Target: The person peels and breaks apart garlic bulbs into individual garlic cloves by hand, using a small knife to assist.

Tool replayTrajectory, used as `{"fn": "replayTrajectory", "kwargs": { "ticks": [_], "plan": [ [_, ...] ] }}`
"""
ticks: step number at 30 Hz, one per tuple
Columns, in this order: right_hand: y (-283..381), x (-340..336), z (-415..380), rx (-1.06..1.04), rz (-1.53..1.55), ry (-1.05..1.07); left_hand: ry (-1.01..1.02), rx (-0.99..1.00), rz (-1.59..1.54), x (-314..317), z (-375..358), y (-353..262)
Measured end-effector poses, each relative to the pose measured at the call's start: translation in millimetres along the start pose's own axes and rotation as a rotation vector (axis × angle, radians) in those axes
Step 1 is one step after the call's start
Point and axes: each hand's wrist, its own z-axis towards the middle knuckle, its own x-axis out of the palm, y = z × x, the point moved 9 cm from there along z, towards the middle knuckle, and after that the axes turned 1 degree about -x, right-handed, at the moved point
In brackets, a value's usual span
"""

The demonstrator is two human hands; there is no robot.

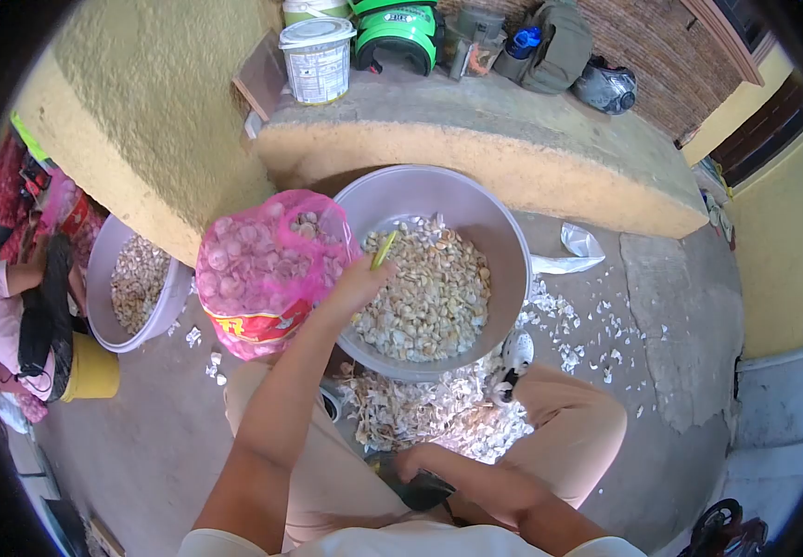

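My left hand [361,286] is closed around a slim yellow-green tool [384,250], perhaps a knife, which sticks up from the fist. The hand is over the left side of a large grey-lilac basin [519,246], above many loose garlic cloves [429,297]. Beside my left forearm stands a pink mesh sack of garlic bulbs [248,265], its top open. Low between my legs, my right hand [409,462] has curled fingers at a dark object [420,490]. What it holds, if anything, is hidden.
A heap of garlic skins [420,413] lies below the basin, with scraps across the floor. Behind runs a concrete ledge [475,139] bearing a white bucket [318,60], a green helmet [397,37] and a backpack [554,46]. At left, another person [16,297] sits near a second basin [165,311].
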Motion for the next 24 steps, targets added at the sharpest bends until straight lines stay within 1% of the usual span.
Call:
{"fn": "replayTrajectory", "kwargs": {
  "ticks": [3,6,8,9,11,12,13,14,15,17,18,20,22,24],
  "plan": [
    [33,-8,-21,-0.245,0.307,-0.046,-0.005,0.013,-0.041,-7,-8,-7],
    [-11,30,47,-0.208,0.300,-0.114,0.019,0.066,-0.065,-5,0,-10],
    [-30,61,70,-0.102,0.343,-0.142,-0.015,0.043,0.007,-3,6,-15],
    [-39,62,76,-0.055,0.367,-0.163,-0.029,0.031,0.051,-3,9,-16],
    [-36,59,59,-0.027,0.499,-0.080,0.031,0.045,0.095,10,15,-12],
    [-26,51,38,-0.012,0.501,-0.058,0.062,0.053,0.116,17,16,-9],
    [-16,43,17,0.004,0.503,-0.037,0.076,0.100,0.103,22,16,-14],
    [-1,26,-11,0.009,0.445,-0.032,0.096,0.139,0.094,26,13,-15],
    [3,14,-26,0.012,0.388,-0.022,0.112,0.136,0.084,30,13,-12],
    [-5,30,5,-0.119,0.433,-0.090,0.144,0.133,0.065,36,15,-6],
    [-12,42,25,-0.183,0.453,-0.125,0.162,0.098,0.094,37,16,-1],
    [-18,32,20,-0.238,0.505,-0.134,0.206,0.023,0.152,37,15,10],
    [-22,4,-10,-0.246,0.562,-0.151,0.243,-0.006,0.120,40,16,13],
    [-40,-36,-66,-0.177,0.640,-0.231,0.289,-0.048,0.089,45,17,11]
  ]
}}
